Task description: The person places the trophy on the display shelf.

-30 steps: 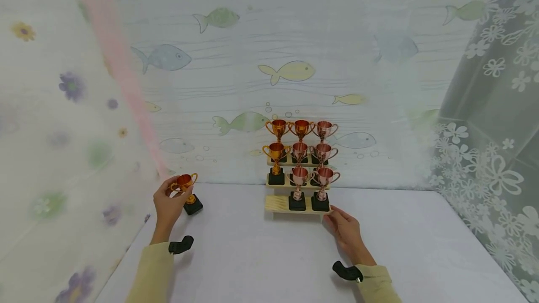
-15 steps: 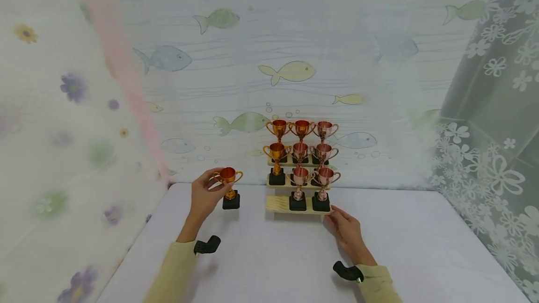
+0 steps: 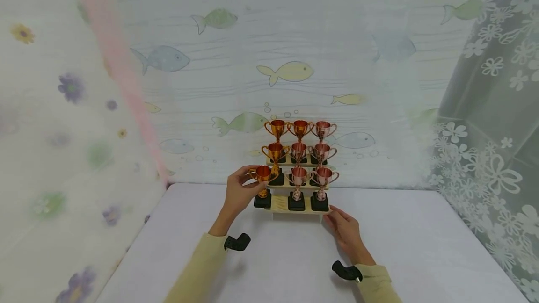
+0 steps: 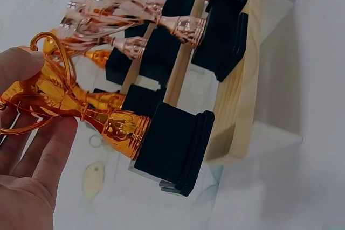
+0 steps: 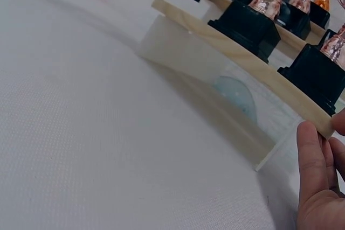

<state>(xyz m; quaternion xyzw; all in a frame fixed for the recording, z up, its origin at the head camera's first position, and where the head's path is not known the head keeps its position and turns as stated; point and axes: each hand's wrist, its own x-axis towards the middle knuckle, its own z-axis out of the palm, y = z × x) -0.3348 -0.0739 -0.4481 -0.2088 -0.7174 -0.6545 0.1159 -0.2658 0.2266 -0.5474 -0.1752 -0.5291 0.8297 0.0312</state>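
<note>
My left hand (image 3: 240, 195) pinches the cup of a gold trophy (image 4: 164, 141) between thumb and fingers. The trophy's black base overlaps the left end of the lowest step of a three-step wooden stand (image 3: 278, 204), close above it. My right hand (image 5: 318, 176) holds the right front corner of that step between thumb and fingers. On the lowest step stand two rose-gold trophies (image 3: 296, 183), at its middle and right; bare wood shows at its left. The middle step bears one gold trophy (image 3: 275, 152) and two rose-gold ones; the top step bears two gold and one rose-gold.
A white cloth covers the table (image 3: 286, 261). Behind the stand hangs a pale curtain (image 3: 337, 27) with fish on it, and a flowered sheet (image 3: 50, 162) hangs on the left. Each wrist wears a black mount (image 3: 347, 271).
My left hand has carried the gold trophy rightward from the table's far left to the stand, turning its tilted base upright. The right hand and the stand have stayed in place.
</note>
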